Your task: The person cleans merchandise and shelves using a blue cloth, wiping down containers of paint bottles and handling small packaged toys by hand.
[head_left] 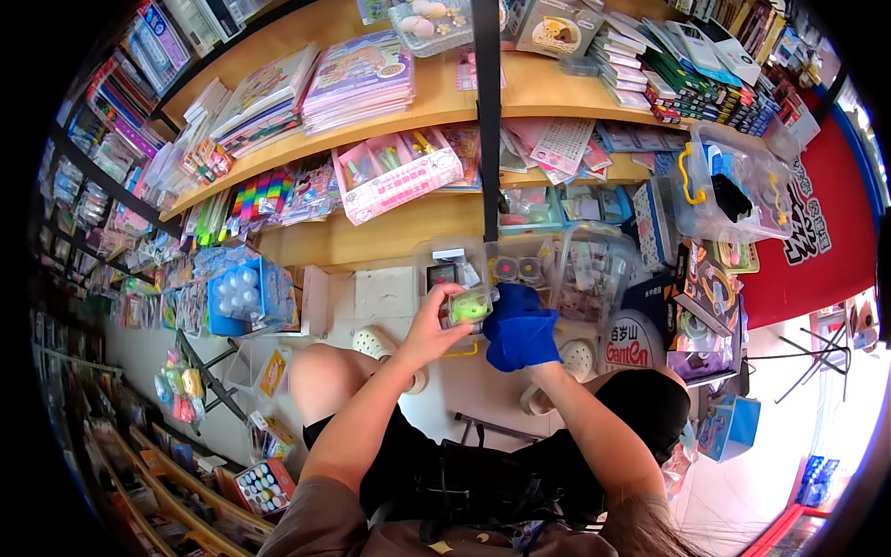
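My left hand is closed around a small clear case with a light green item inside. Close to its right side is a bunched blue cloth, which covers the fingers of my right hand; only the wrist end of that hand shows. Just beyond both hands, a clear plastic bin holds a dark square item and other small packs. To its right, another clear bin contains packaged goods.
Wooden shelves with stacked books run across the front, split by a black post. A pink box sits on the lower shelf. At left stands a blue box; at right, a clear bin with yellow handles.
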A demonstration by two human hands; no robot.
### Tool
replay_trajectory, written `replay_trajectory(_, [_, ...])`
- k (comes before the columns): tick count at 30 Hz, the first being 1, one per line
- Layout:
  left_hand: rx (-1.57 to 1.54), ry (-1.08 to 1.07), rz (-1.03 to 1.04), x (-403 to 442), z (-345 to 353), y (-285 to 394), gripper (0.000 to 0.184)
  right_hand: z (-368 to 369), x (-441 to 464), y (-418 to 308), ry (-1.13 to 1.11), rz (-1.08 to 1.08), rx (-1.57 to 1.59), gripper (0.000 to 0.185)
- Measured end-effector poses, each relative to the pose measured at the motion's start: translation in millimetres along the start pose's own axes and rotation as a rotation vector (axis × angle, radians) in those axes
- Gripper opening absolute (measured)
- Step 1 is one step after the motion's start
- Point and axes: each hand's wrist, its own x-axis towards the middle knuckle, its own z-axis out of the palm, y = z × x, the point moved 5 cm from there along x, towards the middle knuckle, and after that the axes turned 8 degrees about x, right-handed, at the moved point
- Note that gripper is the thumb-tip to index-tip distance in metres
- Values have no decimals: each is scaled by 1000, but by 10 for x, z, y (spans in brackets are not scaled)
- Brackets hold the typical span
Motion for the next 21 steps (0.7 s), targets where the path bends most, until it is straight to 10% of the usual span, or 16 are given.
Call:
replay_trajectory(13, [253,57,42,-23,6,22,53,351,-212,-90,-284,190,457,23])
replay_trajectory(21, [-695,-62,-518,7,43,-188,43,430,-86,-456,-250,229,815,31])
